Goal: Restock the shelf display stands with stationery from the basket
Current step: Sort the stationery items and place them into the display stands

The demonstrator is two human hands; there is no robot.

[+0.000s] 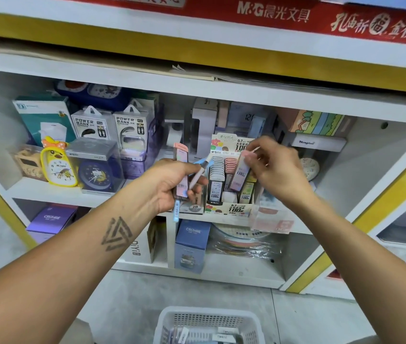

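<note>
Holding a pink lead case (240, 173) by its upper end, the right hand (277, 170) is pinching it between thumb and fingertips directly over the cardboard display stand (231, 209) on the middle shelf. The case's long axis is running steeply downward, tilted with its lower end toward the stand's rows of like cases, so the slot lies just below and slightly left of the grip. The left hand (174, 184) is gripping a second pink case (181, 170) together with pens (198, 175), just left of the stand, fingers curled round the bundle. The white basket (209, 326) is sitting on the floor below, well apart, with stock inside. Judgement: the right hand is nearer for the insertion.
</note>
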